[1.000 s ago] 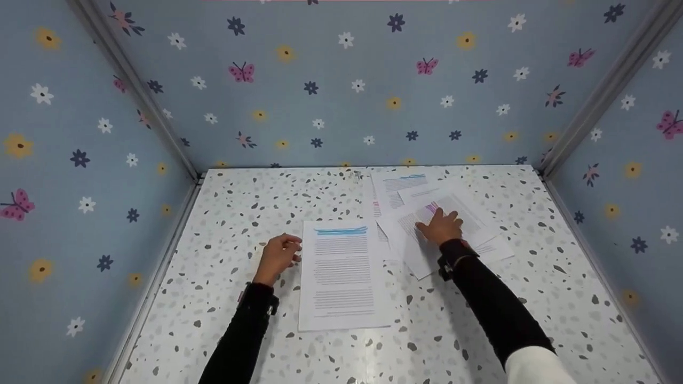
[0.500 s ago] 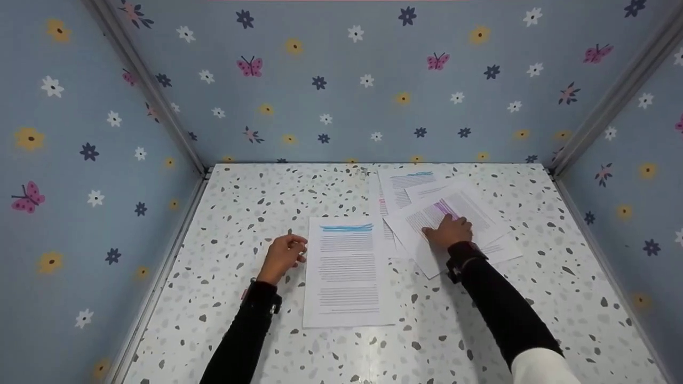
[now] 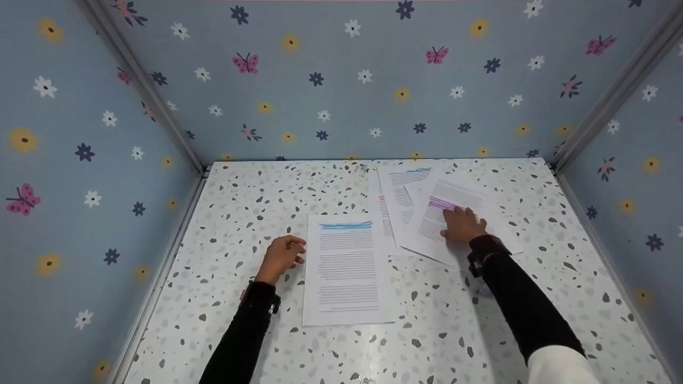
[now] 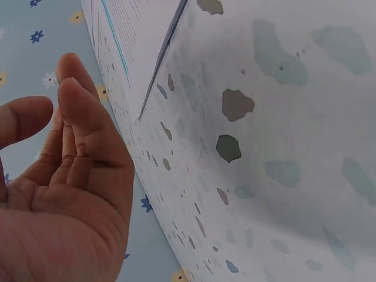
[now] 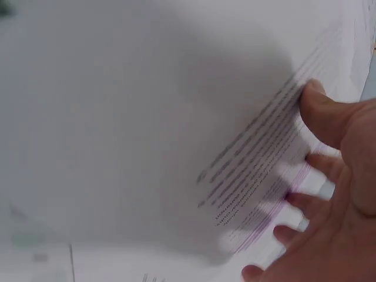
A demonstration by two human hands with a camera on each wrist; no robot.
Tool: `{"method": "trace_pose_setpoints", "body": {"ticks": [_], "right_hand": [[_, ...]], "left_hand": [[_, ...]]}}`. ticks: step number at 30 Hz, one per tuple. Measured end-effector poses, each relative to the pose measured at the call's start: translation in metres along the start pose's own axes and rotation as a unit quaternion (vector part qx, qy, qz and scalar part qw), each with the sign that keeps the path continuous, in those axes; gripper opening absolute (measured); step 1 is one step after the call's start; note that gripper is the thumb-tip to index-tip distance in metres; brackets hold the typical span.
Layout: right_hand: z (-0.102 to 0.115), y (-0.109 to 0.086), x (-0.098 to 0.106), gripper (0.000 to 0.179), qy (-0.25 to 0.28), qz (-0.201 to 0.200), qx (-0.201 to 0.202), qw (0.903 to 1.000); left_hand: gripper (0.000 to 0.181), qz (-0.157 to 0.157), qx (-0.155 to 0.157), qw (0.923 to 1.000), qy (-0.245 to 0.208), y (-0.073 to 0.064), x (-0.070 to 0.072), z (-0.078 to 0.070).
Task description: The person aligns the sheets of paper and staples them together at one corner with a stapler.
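Note:
In the head view my right hand [image 3: 463,226] presses with spread fingers on a printed sheet [image 3: 433,226] with purple highlighter strokes. The right wrist view shows the thumb and fingertips on that sheet's printed side [image 5: 252,170]. My left hand [image 3: 280,258] hovers, fingers loosely bent and holding nothing, at the left edge of a paper stack [image 3: 347,272] marked with blue strokes across its top. The left wrist view has the left hand's palm [image 4: 76,158] apart from the stack's corner [image 4: 144,76].
Beneath and behind the purple-marked sheet lie other overlapping sheets, one with blue strokes [image 3: 397,186] and one with pink marks [image 3: 381,213]. The speckled white table [image 3: 251,197] is bounded by flowered blue walls [image 3: 341,80]. A faint round shape [image 3: 484,289] sits beside the right forearm, too unclear to name.
My right hand has moved right, and the purple-marked sheet under it has turned more upright and slid over the other sheets. My left hand and the blue-marked stack have stayed put.

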State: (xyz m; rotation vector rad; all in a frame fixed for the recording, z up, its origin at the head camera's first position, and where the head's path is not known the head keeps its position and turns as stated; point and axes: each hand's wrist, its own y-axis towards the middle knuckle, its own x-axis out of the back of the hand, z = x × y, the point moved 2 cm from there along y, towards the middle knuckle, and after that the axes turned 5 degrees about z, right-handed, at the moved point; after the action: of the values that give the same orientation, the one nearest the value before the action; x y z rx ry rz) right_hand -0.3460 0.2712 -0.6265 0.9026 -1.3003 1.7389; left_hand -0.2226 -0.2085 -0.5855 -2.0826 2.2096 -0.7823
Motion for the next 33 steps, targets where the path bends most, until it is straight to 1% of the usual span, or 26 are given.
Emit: {"method": "trace_pose_setpoints", "body": {"ticks": [3,7,11,15,18,21,25,27,29,31,33], "right_hand": [[-0.009,0.004,0.000,0.070,-0.025,0.023,0.025,0.9991],[-0.010,0.002,0.005,0.072,-0.022,0.030,0.038,0.9986],[-0.004,-0.003,0.010,0.071,-0.019,0.028,0.050,0.9982],[0.001,-0.009,0.009,0.068,-0.026,0.040,0.064,0.9968],[0.007,-0.016,0.010,0.069,-0.008,0.053,0.073,0.9959],[0.013,-0.023,0.012,0.070,0.005,0.053,0.085,0.9949],[0.018,-0.030,0.014,0.071,0.001,0.042,0.099,0.9942],[0.019,-0.030,0.015,0.072,-0.001,0.039,0.100,0.9942],[0.019,-0.030,0.016,0.071,0.013,0.030,0.099,0.9946],[0.018,-0.031,0.019,0.066,0.032,0.008,0.095,0.9949],[0.015,-0.031,0.025,0.061,0.057,-0.029,0.087,0.9941]], "left_hand": [[0.026,0.002,0.006,1.0000,-0.002,0.001,-0.001,0.000],[0.027,0.004,0.001,1.0000,-0.002,0.003,-0.001,-0.003],[0.028,0.005,-0.008,1.0000,0.000,0.004,-0.002,-0.004],[0.028,0.008,-0.013,0.9999,0.001,0.003,-0.003,-0.005],[0.028,0.013,-0.015,0.9998,0.002,0.003,-0.006,-0.008],[0.027,0.015,-0.016,0.9998,0.004,0.004,-0.011,-0.011],[0.026,0.026,-0.034,0.9991,0.005,0.009,-0.021,-0.020],[0.026,0.039,-0.043,0.9983,0.000,0.011,-0.028,-0.025],[0.026,0.053,-0.052,0.9972,-0.003,0.013,-0.035,-0.030],[0.025,0.066,-0.059,0.9960,-0.011,0.016,-0.043,-0.039],[0.024,0.080,-0.068,0.9941,-0.027,0.019,-0.053,-0.052]]}}
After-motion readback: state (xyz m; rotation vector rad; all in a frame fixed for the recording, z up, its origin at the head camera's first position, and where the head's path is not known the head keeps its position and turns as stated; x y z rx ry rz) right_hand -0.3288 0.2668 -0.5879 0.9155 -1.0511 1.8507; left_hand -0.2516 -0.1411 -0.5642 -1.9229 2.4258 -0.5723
